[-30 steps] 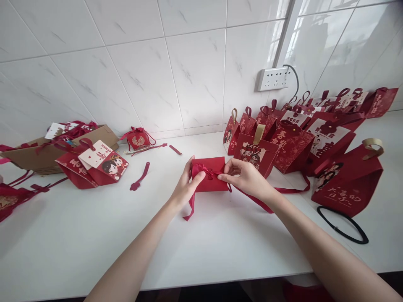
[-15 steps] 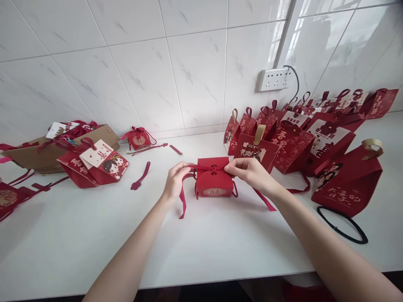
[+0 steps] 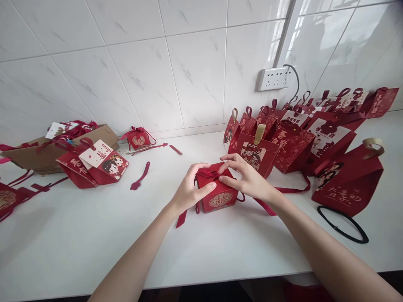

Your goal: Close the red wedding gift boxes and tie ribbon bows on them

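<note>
Between 2 open, curved hands (image 3: 189, 189) (image 3: 244, 176) touching it, the red box (image 3: 217, 191) stands lengthwise left to right, medallion (image 3: 221, 200) facing nearward.

red box (image 3: 218, 196) now turned and nearer the person, gold emblem (image 3: 221, 200) fuller in view, left hand (image 3: 192, 188) moved in from ribbon tail (image 3: 181, 219) to box, right hand (image 3: 242, 176) shifted to knot (image 3: 215, 175)

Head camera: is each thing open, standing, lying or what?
Red box: standing, top shut
Ribbon: across its top, left end loose
Left hand: curled over the red box
Right hand: touching the ribbon
Cardboard box: open, filled
Front right bag: standing
Flower strap: lying flat
Black band: lying flat
</note>
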Tool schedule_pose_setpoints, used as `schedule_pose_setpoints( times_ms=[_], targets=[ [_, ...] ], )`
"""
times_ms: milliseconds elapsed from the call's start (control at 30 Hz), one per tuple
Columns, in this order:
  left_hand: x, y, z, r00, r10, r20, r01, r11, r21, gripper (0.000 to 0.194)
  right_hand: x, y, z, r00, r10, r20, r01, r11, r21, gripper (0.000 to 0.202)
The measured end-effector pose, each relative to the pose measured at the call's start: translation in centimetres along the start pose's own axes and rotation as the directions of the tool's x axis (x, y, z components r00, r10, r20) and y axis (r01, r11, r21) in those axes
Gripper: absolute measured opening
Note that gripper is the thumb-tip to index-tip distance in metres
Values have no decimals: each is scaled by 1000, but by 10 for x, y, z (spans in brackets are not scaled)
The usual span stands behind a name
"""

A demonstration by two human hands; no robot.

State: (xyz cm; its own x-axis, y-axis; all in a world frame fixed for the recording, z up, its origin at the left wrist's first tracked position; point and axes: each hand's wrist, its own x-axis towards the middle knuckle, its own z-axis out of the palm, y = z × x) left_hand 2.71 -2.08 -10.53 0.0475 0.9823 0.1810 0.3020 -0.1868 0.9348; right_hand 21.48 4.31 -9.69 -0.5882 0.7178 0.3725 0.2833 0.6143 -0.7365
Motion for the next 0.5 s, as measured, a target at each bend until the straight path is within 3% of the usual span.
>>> schedule_pose_setpoints(
  times_ms=[267,367,500],
  targets=[
    [4,-4,-4,997,76,1,-76,994,79,29,-2,-2,3,999,9,46,-14,993,115,15],
    [4,-1,-3,998,49,-41,-46,995,84,18,-1,-5,1,996,85,24,-88,971,221,20],
    [3,2,-4,998,31,-56,-27,997,70,22,0,-9,-5,983,181,-17,-165,928,335,35]
  ],
)
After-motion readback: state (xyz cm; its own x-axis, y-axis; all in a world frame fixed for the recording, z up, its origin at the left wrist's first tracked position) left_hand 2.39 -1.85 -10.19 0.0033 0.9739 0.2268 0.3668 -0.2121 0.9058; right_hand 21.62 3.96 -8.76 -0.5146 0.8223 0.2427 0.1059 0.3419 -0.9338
